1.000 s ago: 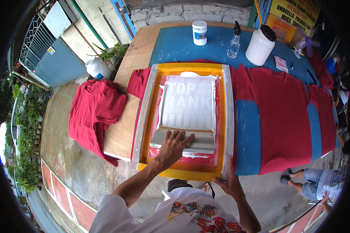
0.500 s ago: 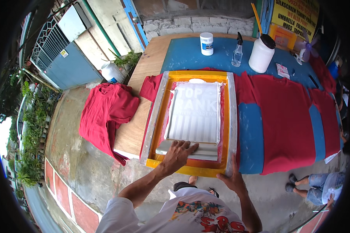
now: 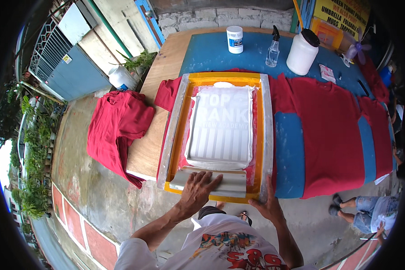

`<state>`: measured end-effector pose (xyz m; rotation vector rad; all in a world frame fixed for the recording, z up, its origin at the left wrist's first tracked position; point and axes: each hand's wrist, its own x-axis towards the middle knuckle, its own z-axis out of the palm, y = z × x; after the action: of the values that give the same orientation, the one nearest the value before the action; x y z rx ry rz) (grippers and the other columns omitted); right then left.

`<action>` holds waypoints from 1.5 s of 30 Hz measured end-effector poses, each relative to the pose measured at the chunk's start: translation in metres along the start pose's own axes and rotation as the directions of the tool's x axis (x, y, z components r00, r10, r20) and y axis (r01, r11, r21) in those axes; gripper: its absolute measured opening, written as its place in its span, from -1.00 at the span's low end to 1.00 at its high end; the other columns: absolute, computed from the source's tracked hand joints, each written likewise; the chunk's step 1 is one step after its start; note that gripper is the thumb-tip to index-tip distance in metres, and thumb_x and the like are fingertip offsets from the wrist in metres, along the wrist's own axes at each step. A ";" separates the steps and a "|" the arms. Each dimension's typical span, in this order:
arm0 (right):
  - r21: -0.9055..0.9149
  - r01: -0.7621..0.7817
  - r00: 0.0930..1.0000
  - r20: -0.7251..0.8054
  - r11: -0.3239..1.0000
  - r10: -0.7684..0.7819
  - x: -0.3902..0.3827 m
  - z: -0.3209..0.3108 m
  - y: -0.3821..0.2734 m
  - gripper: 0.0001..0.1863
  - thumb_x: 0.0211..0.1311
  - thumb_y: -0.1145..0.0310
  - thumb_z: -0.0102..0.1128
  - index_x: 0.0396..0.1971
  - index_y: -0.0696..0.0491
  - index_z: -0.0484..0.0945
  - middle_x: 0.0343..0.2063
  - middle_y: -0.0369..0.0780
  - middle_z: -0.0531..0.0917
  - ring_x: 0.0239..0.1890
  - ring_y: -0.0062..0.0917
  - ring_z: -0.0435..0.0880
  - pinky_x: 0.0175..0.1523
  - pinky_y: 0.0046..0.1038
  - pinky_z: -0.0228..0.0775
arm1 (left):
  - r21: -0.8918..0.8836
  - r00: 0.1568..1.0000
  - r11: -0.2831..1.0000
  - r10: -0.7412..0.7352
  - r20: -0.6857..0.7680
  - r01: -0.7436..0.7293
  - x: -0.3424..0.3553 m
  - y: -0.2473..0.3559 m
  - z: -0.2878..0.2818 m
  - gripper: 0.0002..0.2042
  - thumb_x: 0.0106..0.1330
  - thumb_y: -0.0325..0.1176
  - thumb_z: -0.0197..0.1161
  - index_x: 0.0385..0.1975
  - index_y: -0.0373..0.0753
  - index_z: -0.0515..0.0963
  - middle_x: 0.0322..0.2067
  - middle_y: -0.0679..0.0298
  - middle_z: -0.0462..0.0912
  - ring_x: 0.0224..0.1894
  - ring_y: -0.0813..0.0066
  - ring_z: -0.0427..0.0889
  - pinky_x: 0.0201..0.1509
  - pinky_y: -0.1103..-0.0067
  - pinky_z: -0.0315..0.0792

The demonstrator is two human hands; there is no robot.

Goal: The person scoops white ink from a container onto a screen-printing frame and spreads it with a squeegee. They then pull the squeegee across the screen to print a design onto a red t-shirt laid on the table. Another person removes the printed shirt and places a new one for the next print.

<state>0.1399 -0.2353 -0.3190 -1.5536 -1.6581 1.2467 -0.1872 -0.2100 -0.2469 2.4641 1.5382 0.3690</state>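
A silkscreen frame (image 3: 267, 130), grey outside with yellow tape inside, lies over a red shirt, whose sleeve (image 3: 167, 95) shows at its left. White ink (image 3: 221, 155) spreads across the mesh over a lettered design, with a thick rim round it. My left hand (image 3: 196, 191) is closed on a wide metal squeegee (image 3: 231, 182) at the near end of the mesh, its fingers draped over the blade's back. At the near right corner, my right hand (image 3: 267, 207) grips the frame, thumb on the front edge and fingers along the side.
More red shirts (image 3: 330, 139) lie flat on the blue tabletop to the right. A pile of red shirts (image 3: 117, 130) hangs over the left edge. Along the back stand a white tub (image 3: 235, 41), a spray bottle (image 3: 272, 50) and a large white jar (image 3: 301, 56). Another person (image 3: 369, 213) is at far right.
My left hand has drawn the squeegee toward me, off the inked area to the near end of the screen. My right hand stays at the frame's corner. The view has shifted slightly.
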 end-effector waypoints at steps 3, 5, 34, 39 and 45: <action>-0.054 -0.008 1.000 0.000 0.998 0.008 0.000 -0.003 -0.004 0.39 0.22 0.16 0.74 0.77 0.11 -0.20 0.66 0.25 0.19 0.70 0.11 0.22 0.70 -0.04 0.19 | 0.025 0.999 0.999 0.033 0.023 -0.033 0.001 -0.007 0.018 -0.13 0.20 -0.02 0.62 0.55 -0.06 0.44 0.26 -0.01 0.51 0.37 -0.07 0.51 0.44 0.03 0.33; -0.077 -0.001 1.000 -0.010 0.997 0.001 0.000 -0.003 -0.006 0.39 0.21 0.18 0.74 0.77 0.11 -0.20 0.64 0.27 0.21 0.68 0.12 0.26 0.66 -0.03 0.28 | 0.031 1.000 0.999 0.007 0.022 -0.008 0.002 -0.009 0.027 -0.20 0.29 -0.15 0.56 0.57 -0.03 0.42 0.29 0.00 0.51 0.39 -0.05 0.50 0.47 0.03 0.31; 0.030 -0.224 0.971 0.091 0.974 0.221 0.001 -0.006 -0.006 0.37 0.26 0.00 0.69 0.75 0.17 -0.19 0.24 0.23 0.71 0.19 0.04 0.83 0.32 -0.11 0.71 | 0.036 0.989 0.991 0.134 -0.066 -0.132 0.382 -0.195 -0.023 -0.37 0.19 -0.75 0.27 0.32 -0.19 0.71 0.04 -0.07 0.86 0.02 0.01 0.85 0.28 0.10 0.64; -0.045 -0.108 0.993 0.046 0.993 0.110 -0.001 -0.004 -0.003 0.37 0.27 -0.03 0.69 0.73 0.22 -0.16 0.38 0.30 0.57 0.30 0.06 0.76 0.34 -0.09 0.69 | 0.086 0.983 0.981 0.179 -0.047 -0.174 0.383 -0.205 0.011 -0.33 0.20 -0.76 0.27 0.36 -0.14 0.70 0.07 -0.05 0.86 0.05 0.00 0.85 0.27 0.06 0.66; 0.058 -0.102 0.992 0.079 0.993 0.097 0.001 -0.001 0.006 0.37 0.30 -0.07 0.66 0.74 0.21 -0.21 0.47 0.26 0.47 0.35 0.13 0.70 0.40 0.03 0.62 | 0.178 0.969 0.961 0.229 -0.097 -0.210 0.298 -0.170 0.020 -0.50 0.30 -0.66 0.33 0.23 -0.07 0.71 -0.16 0.14 0.84 -0.05 0.13 0.84 0.02 0.13 0.72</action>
<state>0.1434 -0.2347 -0.3245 -1.5860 -1.5896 1.4112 -0.1988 0.1310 -0.2896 2.8019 1.3911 0.4444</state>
